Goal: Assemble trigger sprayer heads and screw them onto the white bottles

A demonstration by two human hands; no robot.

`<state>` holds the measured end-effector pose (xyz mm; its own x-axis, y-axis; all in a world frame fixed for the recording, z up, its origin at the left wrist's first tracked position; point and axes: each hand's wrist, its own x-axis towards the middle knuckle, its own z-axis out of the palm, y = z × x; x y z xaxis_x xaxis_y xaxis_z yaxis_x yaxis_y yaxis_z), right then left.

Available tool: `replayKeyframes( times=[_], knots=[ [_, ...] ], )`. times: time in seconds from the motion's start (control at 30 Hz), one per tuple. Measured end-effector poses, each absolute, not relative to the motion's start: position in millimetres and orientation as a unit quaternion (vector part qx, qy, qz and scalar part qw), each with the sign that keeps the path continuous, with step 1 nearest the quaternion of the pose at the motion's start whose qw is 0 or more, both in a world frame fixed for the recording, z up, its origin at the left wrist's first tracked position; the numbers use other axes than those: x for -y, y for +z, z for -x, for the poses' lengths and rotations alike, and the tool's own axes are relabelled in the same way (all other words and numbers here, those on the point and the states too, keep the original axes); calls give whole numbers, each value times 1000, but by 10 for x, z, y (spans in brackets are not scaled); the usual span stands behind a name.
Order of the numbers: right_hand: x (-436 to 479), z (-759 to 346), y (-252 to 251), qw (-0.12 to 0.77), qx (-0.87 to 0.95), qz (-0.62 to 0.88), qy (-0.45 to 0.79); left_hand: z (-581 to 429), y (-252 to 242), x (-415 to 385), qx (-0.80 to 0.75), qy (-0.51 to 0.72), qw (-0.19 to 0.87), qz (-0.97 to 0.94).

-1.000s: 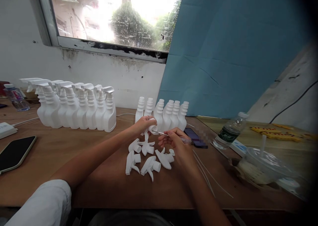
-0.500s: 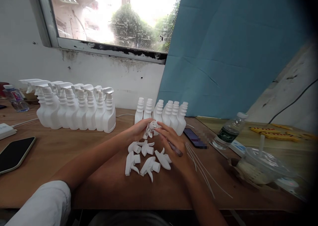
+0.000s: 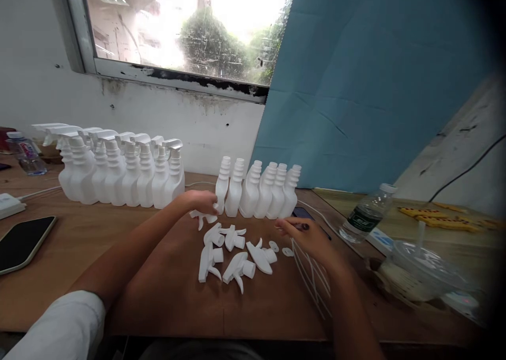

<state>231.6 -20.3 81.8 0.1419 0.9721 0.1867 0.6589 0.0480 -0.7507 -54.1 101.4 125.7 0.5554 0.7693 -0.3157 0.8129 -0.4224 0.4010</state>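
Note:
My left hand (image 3: pixel 202 202) is closed around a white trigger spray head (image 3: pixel 206 219), left of the uncapped bottles. On the right, my right hand (image 3: pixel 310 236) has its fingers curled round a slim dark pen-like tool (image 3: pixel 302 226), just above the thin white tubes (image 3: pixel 310 273). Two small white discs (image 3: pixel 288 252) lie beside this hand. Several more trigger spray heads (image 3: pixel 239 268) rest on the table between my hands. Behind them stands a row of white bottles without tops (image 3: pixel 250 191).
A row of white bottles with spray heads (image 3: pixel 132 173) stands at the back left. One phone (image 3: pixel 26 244) lies at the left; another (image 3: pixel 302 213) is partly hidden behind my right hand. A water bottle (image 3: pixel 366 215) and a lidded cup (image 3: pixel 411 270) stand at the right.
My hands have moved apart: the left went left with the spray head, the right went right with the dark tool. The two discs are now visible, and the tubes have shifted.

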Motion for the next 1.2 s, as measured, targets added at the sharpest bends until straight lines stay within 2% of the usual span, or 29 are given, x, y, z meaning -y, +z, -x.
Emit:
replayKeyframes(
  times=[0.2,0.4,0.57,0.7,0.77,0.83,0.9,1.03,1.2],
  knots=[
    [92,-2388,722,368,595,689,189,534,1080,-1169,-424,-213,273,-837],
    [133,-2391,820,392,580,697,154,528,1119,-1123,-379,-207,267,-862],
    [121,-2403,828,403,572,702,136,701,1436,-948,-384,-102,188,-898],
    [127,-2382,848,415,560,706,129,995,1751,-823,-410,142,38,-900],
    [145,-2352,876,420,554,708,122,1165,1854,-816,-451,272,-68,-847],
    [164,-2318,904,422,553,709,114,1318,1899,-857,-499,348,-138,-781],
    [175,-2290,919,423,552,711,102,1433,1898,-934,-540,380,-161,-734],
    [172,-2271,904,446,553,698,93,1506,1848,-1090,-586,365,-132,-711],
    [235,-2184,945,539,557,615,148,1345,1852,-990,-545,400,-151,-722]
  ],
)
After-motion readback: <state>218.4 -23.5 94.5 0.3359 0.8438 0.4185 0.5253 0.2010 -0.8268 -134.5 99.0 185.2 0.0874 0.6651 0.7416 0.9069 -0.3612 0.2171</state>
